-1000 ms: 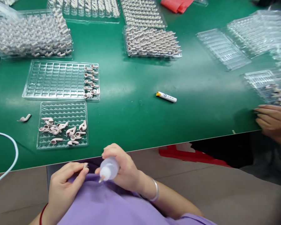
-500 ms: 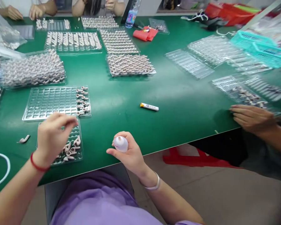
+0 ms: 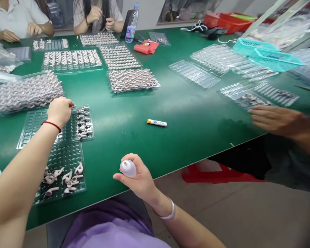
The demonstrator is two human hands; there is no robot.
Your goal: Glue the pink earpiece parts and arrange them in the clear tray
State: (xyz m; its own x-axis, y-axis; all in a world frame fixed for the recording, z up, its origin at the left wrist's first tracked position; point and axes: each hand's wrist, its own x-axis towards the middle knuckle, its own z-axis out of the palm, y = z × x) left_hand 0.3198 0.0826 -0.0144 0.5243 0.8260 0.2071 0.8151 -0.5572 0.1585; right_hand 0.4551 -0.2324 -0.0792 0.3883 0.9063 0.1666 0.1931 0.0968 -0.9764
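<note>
- The left hand (image 3: 59, 112) reaches in over the grid tray (image 3: 29, 129), a clear tray lying toward the left part of the tabletop (image 3: 118, 137); its fingers are drawn close together at the tips, and whether they grip a part I cannot tell.
- Small beige parts (image 3: 82, 122) fill the tray's right-hand columns, just beside those fingers.
- The right hand (image 3: 141, 184) is at the tabletop's near edge, fingers curled around a white squeeze bottle (image 3: 129, 168), its tip turned upward.
- Between the grid tray and the near edge lies a smaller tray (image 3: 78, 151) with loose parts (image 3: 73, 181) scattered in it, partly hidden by the left forearm.
- A white tube with a yellow end (image 3: 158, 123) lies alone, well in from the near edge.
- Farther in, a tray packed with parts (image 3: 132, 81) sits; a labelled drink bottle (image 3: 130, 31) stands by the far edge.
- Toward the right, a co-worker's hand (image 3: 279, 120) is beside another partly filled tray (image 3: 233, 93).
</note>
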